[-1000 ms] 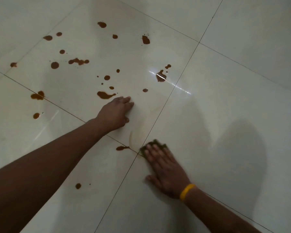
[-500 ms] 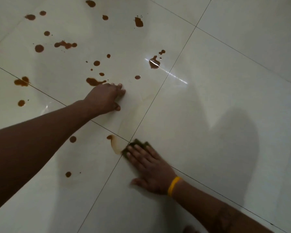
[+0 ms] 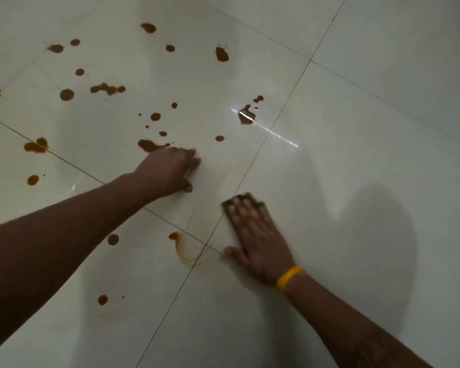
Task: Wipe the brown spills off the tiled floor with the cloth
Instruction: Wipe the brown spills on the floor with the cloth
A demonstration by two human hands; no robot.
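We kneel over the glossy white tiled floor (image 3: 356, 128), and the wiping step is in hand. Our right hand (image 3: 255, 235), with a yellow band (image 3: 290, 278) on the wrist, lies flat with straight fingers on the small dark green cloth (image 3: 243, 199) and presses it to the floor, just beside the crossing of the grout lines. The cloth is mostly hidden under the fingers and a little blurred, so we cannot tell if it is folded. Our left hand (image 3: 168, 171) rests on the floor as a support, its fingers bent down against the tile and holding nothing.

A thin brown smeared ring (image 3: 182, 251) lies just to the left of the right hand, half cleaned as we judge. Many brown spills (image 3: 104, 88) are untouched further away. The next move probably calls for pushing the cloth left over the smear, then reaching toward the nearer drops (image 3: 113, 239), with firm flat pressure so the liquid is not spread wider.
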